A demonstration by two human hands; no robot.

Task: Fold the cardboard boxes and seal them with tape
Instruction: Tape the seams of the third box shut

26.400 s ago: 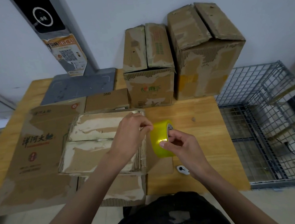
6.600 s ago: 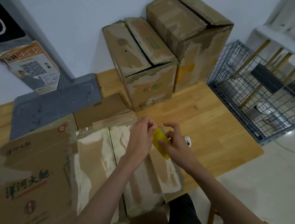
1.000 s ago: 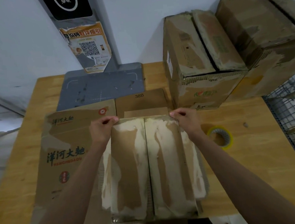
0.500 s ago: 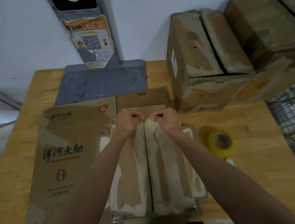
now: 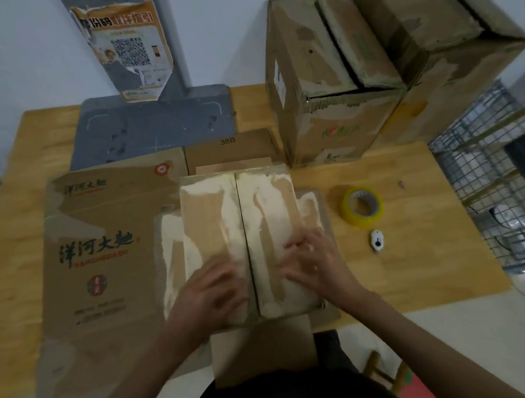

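Observation:
A worn cardboard box [image 5: 224,208] stands in front of me with its two top flaps closed, meeting along a dark centre seam. My left hand [image 5: 213,290] lies flat on the left flap near the box's front edge. My right hand [image 5: 311,264] presses flat on the right flap, just across the seam. Both hands are blurred, fingers spread, holding nothing. A roll of yellow tape [image 5: 361,206] lies on the wooden table [image 5: 419,267] to the right of the box, apart from my hands. A small white cutter [image 5: 377,240] lies just in front of the roll.
A flattened printed carton [image 5: 100,244] lies under and left of the box. Two folded boxes [image 5: 329,75] [image 5: 441,40] stand at the back right against the wall. A grey scale base [image 5: 153,127] with a post sits behind. A wire cage [image 5: 501,184] stands off the table's right edge.
Both hands have slid from the far end of the seam along the flaps to the near end of the box. The tape roll and cutter have stayed put.

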